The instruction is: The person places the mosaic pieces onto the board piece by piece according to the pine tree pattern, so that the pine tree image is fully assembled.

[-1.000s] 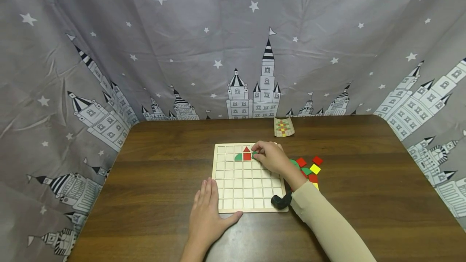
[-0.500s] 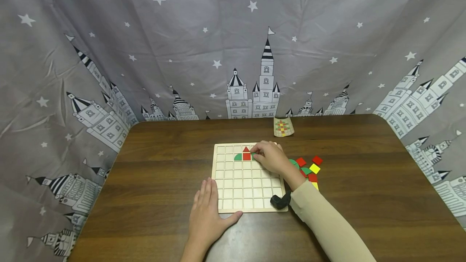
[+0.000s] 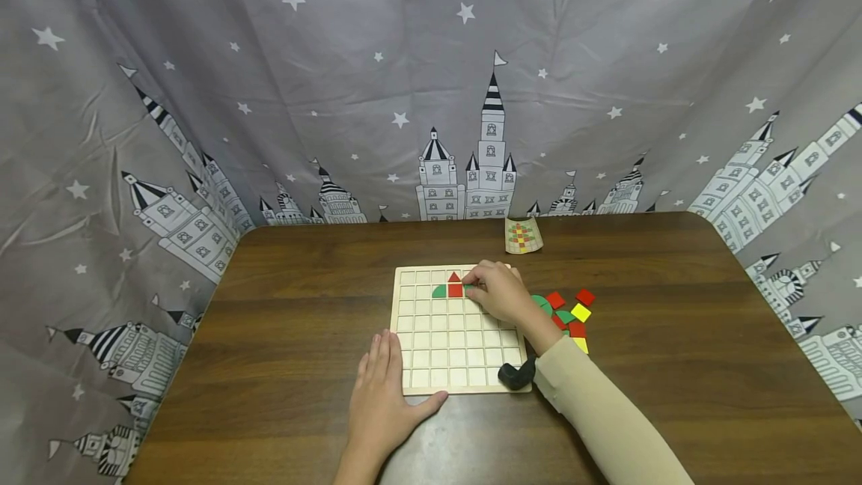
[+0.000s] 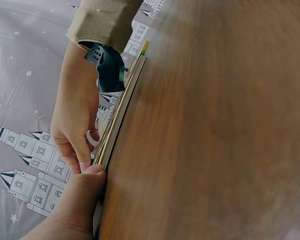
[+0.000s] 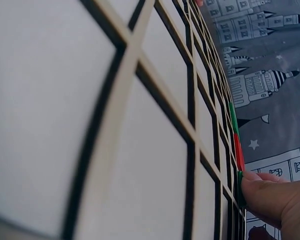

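Observation:
A wooden grid board (image 3: 431, 338) lies on the table. Along its left edge rests my left hand (image 3: 385, 391), fingers straight and thumb at the near edge. My right hand (image 3: 498, 292) is over the board's far side, pinching a small green tile (image 5: 241, 189) at the cell right of a red square tile (image 3: 455, 290). Fingers cover most of that tile in the head view. A red triangle tile (image 3: 454, 277) sits in the cell above the square, and a green quarter-round tile (image 3: 440, 291) lies to its left.
Several loose red, yellow and green tiles lie right of the board, among them a yellow square (image 3: 581, 312). A small pattern card (image 3: 523, 236) stands at the table's far edge. Behind hangs a grey castle-print curtain (image 3: 377, 96). A black strap (image 3: 517, 376) hangs from the right wrist.
The right hand stays at the same cell, its fingers shifting very slightly on the green tile. My left hand has not moved. The head view has drifted a little.

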Motion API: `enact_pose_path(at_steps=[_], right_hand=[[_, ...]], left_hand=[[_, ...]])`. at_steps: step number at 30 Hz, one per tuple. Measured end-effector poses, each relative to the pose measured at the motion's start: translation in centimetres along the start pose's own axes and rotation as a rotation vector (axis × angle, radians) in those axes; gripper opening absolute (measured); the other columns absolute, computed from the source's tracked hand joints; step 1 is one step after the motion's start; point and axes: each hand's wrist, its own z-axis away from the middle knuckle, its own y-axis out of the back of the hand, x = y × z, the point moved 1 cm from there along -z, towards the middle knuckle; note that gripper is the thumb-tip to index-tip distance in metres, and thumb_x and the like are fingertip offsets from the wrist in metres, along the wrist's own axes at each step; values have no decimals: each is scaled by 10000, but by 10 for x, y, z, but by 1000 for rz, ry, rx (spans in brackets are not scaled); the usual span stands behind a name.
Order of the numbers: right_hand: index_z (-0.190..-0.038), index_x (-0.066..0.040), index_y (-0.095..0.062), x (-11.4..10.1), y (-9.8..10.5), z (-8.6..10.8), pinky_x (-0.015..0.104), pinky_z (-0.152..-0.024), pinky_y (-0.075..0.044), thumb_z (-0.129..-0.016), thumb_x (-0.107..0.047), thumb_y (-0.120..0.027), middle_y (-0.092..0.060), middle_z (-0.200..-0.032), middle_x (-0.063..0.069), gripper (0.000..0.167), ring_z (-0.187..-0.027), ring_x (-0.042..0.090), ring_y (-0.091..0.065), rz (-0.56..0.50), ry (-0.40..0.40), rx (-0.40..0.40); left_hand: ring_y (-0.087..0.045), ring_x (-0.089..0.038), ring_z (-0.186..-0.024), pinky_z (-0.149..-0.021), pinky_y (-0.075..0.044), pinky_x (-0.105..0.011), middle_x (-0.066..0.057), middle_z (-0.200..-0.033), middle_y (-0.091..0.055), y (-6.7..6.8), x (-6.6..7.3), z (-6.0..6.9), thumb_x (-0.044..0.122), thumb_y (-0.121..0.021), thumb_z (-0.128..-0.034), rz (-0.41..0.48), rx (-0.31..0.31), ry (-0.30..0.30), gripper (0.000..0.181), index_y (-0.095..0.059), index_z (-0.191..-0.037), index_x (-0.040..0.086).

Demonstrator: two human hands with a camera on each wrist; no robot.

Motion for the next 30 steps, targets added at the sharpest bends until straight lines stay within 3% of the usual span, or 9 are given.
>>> enact_pose_path(at_steps=[12,24,30], right_hand=[[-1098,-216,-760,0,-2,0,446,-951,-374,-858,-284,-779,-666,-1125,-48,250,-1067,227,-553,10,0,-9],[-1047,-212,-795,1,-1,1,438,-957,-366,-861,-309,-772,-604,-1079,-65,211,-1037,194,-480,8,-17,-21],[-1042,-208,-800,-1,0,5,387,-887,-355,-873,-303,-760,-619,-1048,-68,198,-987,176,-478,44,12,-9]], left_hand=[[-241,-333,-1522,-1211,-258,-517,-189,-1615,-292,0,-1,0,807,-655,-697,0,12,1,1241,-285,-1540,-25],[-229,-321,-1528,-1217,-256,-511,-180,-1624,-273,0,-1,-1,833,-630,-694,-13,3,8,1252,-277,-1545,-15],[-232,-322,-1526,-1215,-260,-513,-179,-1622,-278,-1,0,0,830,-636,-690,-7,3,13,1251,-287,-1541,-17]])
